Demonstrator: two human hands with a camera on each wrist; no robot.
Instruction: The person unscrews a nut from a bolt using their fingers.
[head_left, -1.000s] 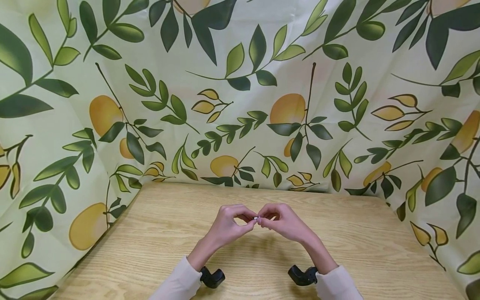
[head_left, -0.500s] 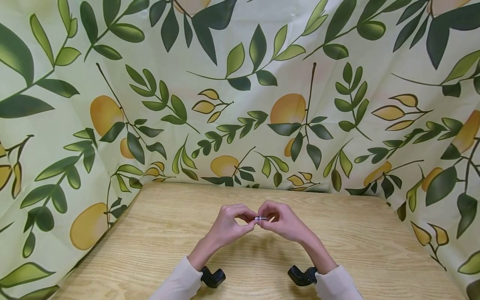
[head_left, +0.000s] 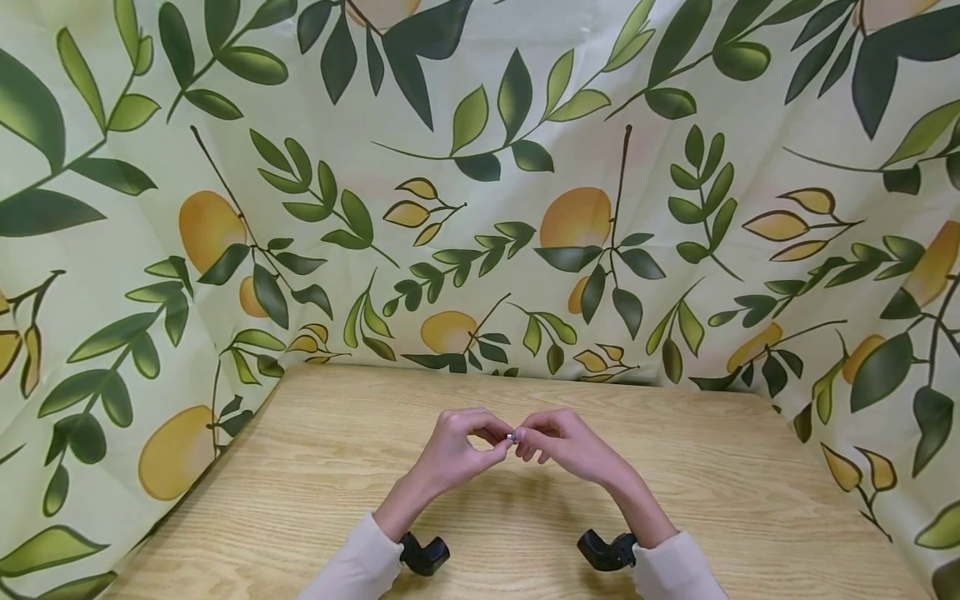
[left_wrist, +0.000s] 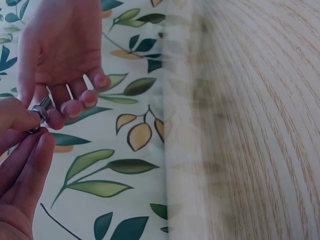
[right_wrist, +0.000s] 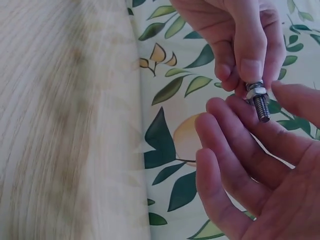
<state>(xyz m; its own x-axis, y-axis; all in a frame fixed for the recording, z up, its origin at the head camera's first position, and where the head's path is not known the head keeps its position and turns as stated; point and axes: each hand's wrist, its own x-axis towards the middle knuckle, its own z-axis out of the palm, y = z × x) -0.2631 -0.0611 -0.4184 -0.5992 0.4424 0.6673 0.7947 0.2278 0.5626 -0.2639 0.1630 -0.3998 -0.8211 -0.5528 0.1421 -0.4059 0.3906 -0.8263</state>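
My left hand (head_left: 463, 450) pinches a small metal bolt (right_wrist: 262, 111) by its head end between thumb and fingertips, above the table. A hex nut (right_wrist: 256, 93) sits on the bolt's shank, and the threaded end sticks out past it toward my right hand (head_left: 568, 444). In the right wrist view, that hand's fingers are spread and loosely bent, the index finger passing behind the bolt and the thumb tip close beside the nut. Whether the thumb touches the nut, I cannot tell. The left fingers hide the bolt's head.
Below both hands lies a light wood-grain table (head_left: 337, 433). A cloth (head_left: 480, 208) printed with leaves and fruit hangs behind it and along its sides. Black wrist devices (head_left: 425, 556) show at both cuffs.
My right fingertips closed over the bolt at first, then parted to bare its threaded end. Now they are back near it, with the other fingers spread lower. The left hand stays in place.
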